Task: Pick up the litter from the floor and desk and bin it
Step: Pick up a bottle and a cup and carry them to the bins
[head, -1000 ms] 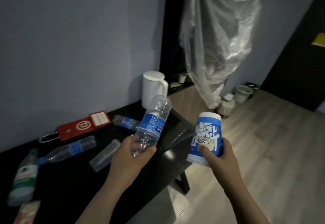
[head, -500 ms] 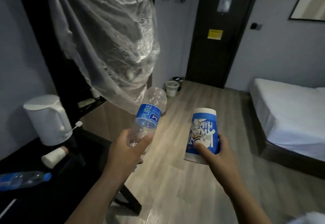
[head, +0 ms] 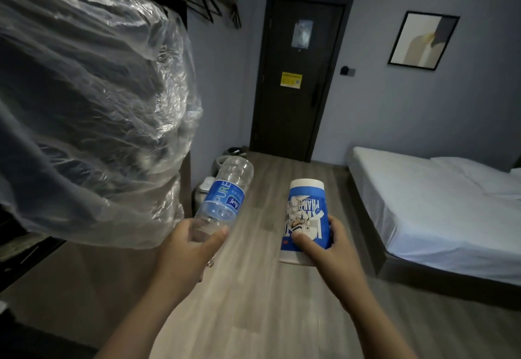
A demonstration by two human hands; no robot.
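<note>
My left hand [head: 187, 248] grips a clear plastic water bottle [head: 225, 195] with a blue "PURE" label, held neck-down and tilted up to the right. My right hand [head: 324, 248] holds a blue-and-white paper cup [head: 306, 214] upside down, its printed cartoon inverted. Both are held out over the wooden floor [head: 253, 316]. A small grey bin [head: 222, 160] stands on the floor by the left wall near the door, partly hidden behind the bottle. A second pale container [head: 203, 189] sits just in front of it.
A large clear plastic sheet [head: 93, 121] hangs from a dark rack on the left, close to my left arm. A dark door [head: 296, 76] is straight ahead. A white bed [head: 437, 200] fills the right side. Coat hangers [head: 208, 3] hang above.
The view has swung right, away from the black desk with its kettle and bottles, toward the door and bed. Both hands keep their grip on the bottle and cup.
</note>
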